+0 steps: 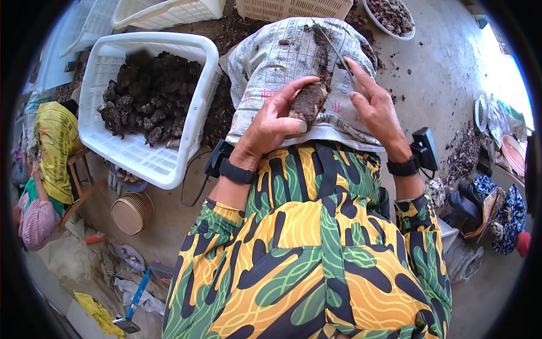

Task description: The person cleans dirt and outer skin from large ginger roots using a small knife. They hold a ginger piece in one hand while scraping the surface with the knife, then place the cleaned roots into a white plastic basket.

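A dark brown, rough-skinned lump, perhaps a fungus or tuber, rests above my lap in my left hand. My thumb lies along its near side and my fingers curl over its far side. In my right hand is a thin-bladed knife, its blade pointing away and to the left and its handle hidden by the palm. The blade appears apart from the lump. A white woven sack with printed writing covers my knees, strewn with brown crumbs and peelings.
At my left a white plastic basket holds dark, crusted lumps. Another basket and a bowl of brown pieces stand beyond. A wicker stool is at lower left. People sit at left and right.
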The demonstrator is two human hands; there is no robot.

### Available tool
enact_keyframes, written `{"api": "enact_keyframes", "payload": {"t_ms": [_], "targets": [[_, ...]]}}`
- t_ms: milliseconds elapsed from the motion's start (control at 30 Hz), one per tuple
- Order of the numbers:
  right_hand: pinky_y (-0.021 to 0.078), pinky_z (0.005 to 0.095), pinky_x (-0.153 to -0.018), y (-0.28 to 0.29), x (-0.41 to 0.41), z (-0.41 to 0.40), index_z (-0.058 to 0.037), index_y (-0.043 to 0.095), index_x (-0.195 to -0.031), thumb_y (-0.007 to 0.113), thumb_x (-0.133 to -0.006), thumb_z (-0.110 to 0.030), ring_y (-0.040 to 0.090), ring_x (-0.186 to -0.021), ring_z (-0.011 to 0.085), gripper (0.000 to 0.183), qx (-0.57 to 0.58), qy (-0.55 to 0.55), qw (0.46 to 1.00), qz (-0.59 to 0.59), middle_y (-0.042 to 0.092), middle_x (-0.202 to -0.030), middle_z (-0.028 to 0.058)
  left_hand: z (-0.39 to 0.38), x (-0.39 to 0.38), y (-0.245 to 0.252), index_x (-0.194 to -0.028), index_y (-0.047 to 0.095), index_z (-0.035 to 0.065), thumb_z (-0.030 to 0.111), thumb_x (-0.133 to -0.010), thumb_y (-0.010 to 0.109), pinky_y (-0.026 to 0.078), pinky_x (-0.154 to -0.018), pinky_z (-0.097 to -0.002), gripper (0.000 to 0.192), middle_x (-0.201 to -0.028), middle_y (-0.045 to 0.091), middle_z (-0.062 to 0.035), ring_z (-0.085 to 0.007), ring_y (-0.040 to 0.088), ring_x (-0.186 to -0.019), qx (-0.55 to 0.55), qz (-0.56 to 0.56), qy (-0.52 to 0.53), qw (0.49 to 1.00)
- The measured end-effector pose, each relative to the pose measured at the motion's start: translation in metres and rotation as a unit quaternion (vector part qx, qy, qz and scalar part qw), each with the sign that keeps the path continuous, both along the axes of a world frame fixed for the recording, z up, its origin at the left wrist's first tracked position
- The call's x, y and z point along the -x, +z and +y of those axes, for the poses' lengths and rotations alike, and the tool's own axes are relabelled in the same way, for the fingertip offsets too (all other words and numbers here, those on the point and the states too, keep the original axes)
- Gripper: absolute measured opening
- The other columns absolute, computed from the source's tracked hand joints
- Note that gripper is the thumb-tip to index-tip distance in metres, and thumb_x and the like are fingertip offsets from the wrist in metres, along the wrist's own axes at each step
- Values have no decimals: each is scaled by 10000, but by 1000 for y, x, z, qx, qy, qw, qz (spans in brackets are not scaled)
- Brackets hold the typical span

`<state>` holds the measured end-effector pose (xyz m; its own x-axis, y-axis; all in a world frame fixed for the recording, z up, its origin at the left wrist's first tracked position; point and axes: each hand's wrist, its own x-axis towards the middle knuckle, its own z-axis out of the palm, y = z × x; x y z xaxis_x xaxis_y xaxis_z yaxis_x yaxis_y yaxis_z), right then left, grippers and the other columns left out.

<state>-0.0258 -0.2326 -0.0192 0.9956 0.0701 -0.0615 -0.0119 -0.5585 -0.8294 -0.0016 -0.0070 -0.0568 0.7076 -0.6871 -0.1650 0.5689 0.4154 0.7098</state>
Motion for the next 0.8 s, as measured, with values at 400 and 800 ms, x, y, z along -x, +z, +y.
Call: {"api": "enact_keyframes", "payload": {"t_ms": [400, 800], "targets": [[488, 422, -667, 41, 53, -23, -208, 437, -1446, 563, -872, -55, 614, -772, 349, 608, 126, 213, 969, 9, 621, -849, 150, -2, 4, 5, -1416, 384, -17, 62, -731, 748, 433, -1020, -314, 780, -1273, 556, -100, -170, 557, -1141, -52, -16, 64, 996], [491, 439, -690, 39, 48, -14, -202, 371, -1483, 553, -884, -63, 619, -793, 364, 642, 133, 222, 966, 20, 628, -886, 168, 1, 2, 13, -1417, 455, 38, 37, -720, 757, 512, -687, -218, 760, -1099, 640, -49, -90, 604, -855, -130, -40, 25, 990]]}}
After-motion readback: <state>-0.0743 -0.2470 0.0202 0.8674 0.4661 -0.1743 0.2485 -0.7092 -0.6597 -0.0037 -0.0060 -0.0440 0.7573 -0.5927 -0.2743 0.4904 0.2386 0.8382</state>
